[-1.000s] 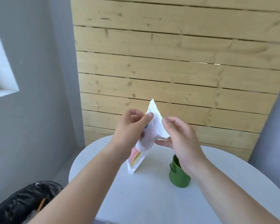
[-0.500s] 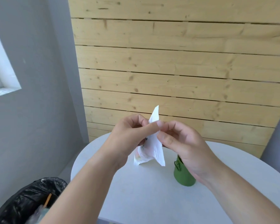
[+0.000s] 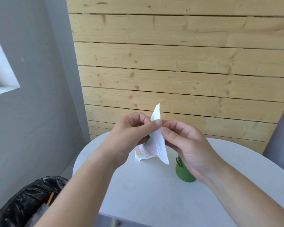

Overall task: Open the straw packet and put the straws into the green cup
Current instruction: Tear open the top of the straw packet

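Fig.: Both hands pinching one straw packet (image 3: pixel 154 145) in mid-air above the table (image 3: pixel 154 185), opening step in hand.

L hand (image 3: pixel 129 136) at 9 o'clock of the packet, R hand (image 3: pixel 187 145) at 3 o'clock; each pinches the packet's upper part btwn thumb and forefinger, pinch points nearly touching, prob. so a tear can start in the short span btwn them. Top corner sticks up at 12 o'clock; the body hangs down, faint colours showing through, no straws out yet. Packet held clear of the table, likely for free pulling room. Cup (image 3: pixel 182 172) stands at 5 o'clock of the packet, partly hidden by R wrist, near for loading. Count: 1 packet, 1 cup, 2 hands, 1 bin (image 3: pixel 28 200) w/ black liner at 8 o'clock; straw number can't be told.
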The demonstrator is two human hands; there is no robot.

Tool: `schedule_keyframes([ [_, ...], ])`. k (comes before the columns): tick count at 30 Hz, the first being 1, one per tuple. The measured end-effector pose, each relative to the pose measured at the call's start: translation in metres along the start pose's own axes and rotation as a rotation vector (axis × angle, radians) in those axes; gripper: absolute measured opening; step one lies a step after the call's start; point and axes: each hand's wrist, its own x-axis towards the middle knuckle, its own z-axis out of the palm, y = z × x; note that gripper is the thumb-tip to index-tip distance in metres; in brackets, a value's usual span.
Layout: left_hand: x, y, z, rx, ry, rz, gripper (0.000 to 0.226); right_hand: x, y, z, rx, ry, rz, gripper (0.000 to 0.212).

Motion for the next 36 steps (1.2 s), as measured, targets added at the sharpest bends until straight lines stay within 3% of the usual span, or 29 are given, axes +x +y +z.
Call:
schedule_keyframes([
  [14, -0.002, -0.0008, 0.0025, -0.012, 0.016, 0.015, 0.028, -0.0012, -0.0011, 0.0034, 0.167, 0.003, 0.071, 0.022],
  [20, -0.002, -0.0018, 0.0035, -0.018, 0.018, 0.014, 0.033, -0.0017, -0.0003, 0.0056, 0.175, 0.012, 0.057, 0.051],
  [31, -0.003, -0.0033, 0.001, -0.012, 0.011, 0.021, 0.033, -0.0018, 0.0035, 0.0045, 0.225, -0.048, 0.045, 0.025],
  [36, -0.0031, -0.004, 0.0012, -0.006, 0.024, 0.026, 0.03, -0.0014, 0.0058, 0.0053, 0.192, -0.046, 0.035, 0.025],
])
